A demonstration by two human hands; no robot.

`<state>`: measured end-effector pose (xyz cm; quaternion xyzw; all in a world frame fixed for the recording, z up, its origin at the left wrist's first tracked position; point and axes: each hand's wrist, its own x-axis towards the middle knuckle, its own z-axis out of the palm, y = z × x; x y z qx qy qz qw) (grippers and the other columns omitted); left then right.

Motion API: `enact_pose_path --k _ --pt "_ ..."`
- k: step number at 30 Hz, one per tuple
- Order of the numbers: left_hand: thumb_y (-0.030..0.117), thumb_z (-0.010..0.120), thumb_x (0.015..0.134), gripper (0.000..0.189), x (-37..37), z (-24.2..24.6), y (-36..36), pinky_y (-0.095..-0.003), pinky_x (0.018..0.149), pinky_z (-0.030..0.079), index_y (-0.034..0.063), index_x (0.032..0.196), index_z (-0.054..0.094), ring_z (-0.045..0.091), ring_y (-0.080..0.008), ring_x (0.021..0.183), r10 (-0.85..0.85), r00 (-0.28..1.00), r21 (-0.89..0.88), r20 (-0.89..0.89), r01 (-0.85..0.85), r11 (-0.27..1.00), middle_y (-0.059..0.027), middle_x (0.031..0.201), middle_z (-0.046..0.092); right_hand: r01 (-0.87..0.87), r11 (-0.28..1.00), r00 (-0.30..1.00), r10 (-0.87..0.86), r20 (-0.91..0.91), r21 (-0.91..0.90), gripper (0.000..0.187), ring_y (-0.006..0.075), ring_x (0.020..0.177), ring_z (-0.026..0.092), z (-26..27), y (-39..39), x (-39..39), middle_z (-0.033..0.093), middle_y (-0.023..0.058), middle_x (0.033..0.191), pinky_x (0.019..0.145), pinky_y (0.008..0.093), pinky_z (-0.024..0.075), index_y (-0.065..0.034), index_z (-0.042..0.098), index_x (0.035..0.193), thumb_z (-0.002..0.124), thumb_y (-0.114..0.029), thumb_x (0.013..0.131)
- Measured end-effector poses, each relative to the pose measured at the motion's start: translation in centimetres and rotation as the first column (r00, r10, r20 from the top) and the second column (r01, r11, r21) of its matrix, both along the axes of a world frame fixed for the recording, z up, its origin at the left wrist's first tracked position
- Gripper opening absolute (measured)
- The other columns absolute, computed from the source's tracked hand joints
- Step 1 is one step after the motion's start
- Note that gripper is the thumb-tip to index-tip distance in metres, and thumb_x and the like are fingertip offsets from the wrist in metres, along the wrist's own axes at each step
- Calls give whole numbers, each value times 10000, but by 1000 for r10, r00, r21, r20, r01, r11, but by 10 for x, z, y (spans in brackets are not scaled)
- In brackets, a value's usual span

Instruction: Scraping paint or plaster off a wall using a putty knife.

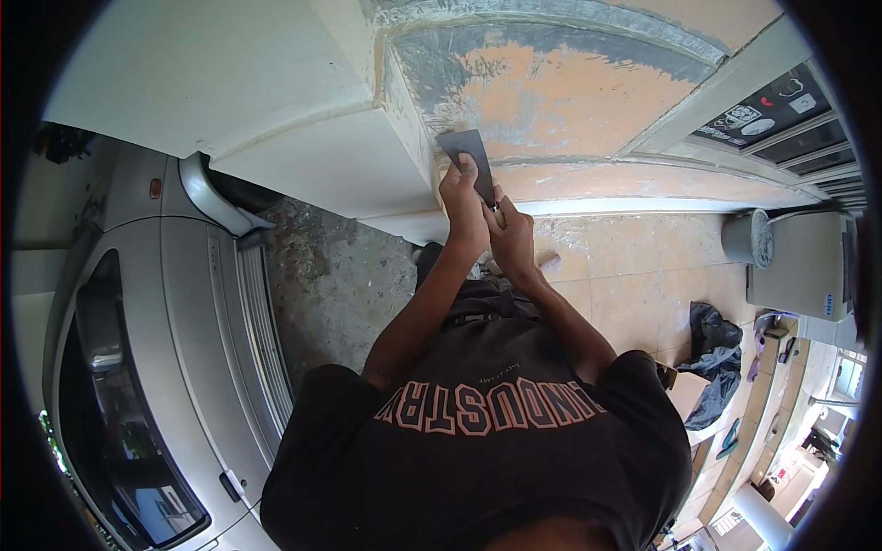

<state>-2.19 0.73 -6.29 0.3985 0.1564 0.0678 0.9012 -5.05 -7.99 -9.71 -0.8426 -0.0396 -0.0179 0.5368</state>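
Observation:
Both hands are on one scraper, a putty knife with a wide dark blade, held in front of a wall. My right hand is closed round its light handle, near where the blade begins. My left hand grips the blade, its thumb lying flat on the upper face. The blade's far edge is by the lower corner of a wall panel, touching or just short of it; I cannot tell which. Grey filler and worn peach paint cover the panel. A raised grey moulding curves above it.
A silver vehicle stands at the left beyond rough concrete floor. White wall ledges jut out at the upper left. Rightward are a grey bucket, a boxy appliance, black plastic bags, a cardboard box and tiled steps.

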Motion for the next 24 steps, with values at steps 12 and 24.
enact_pose_path --k 12,24 --pt "266 510 992 279 5 11 1 -275 456 402 9 1098 488 487 -134 613 101 976 275 -195 -44 961 -35 883 503 -131 926 987 154 -35 355 444 54 665 403 -63 21 -1 420 72 599 585 263 418 125 492 1237 574 -173 918" --pt "346 450 1011 357 8 67 4 -229 619 413 4 966 537 493 -86 765 44 966 511 254 -173 842 -18 825 537 -114 968 945 36 325 224 326 116 645 608 23 22 40 664 130 754 588 268 480 21 571 1179 587 -100 876"
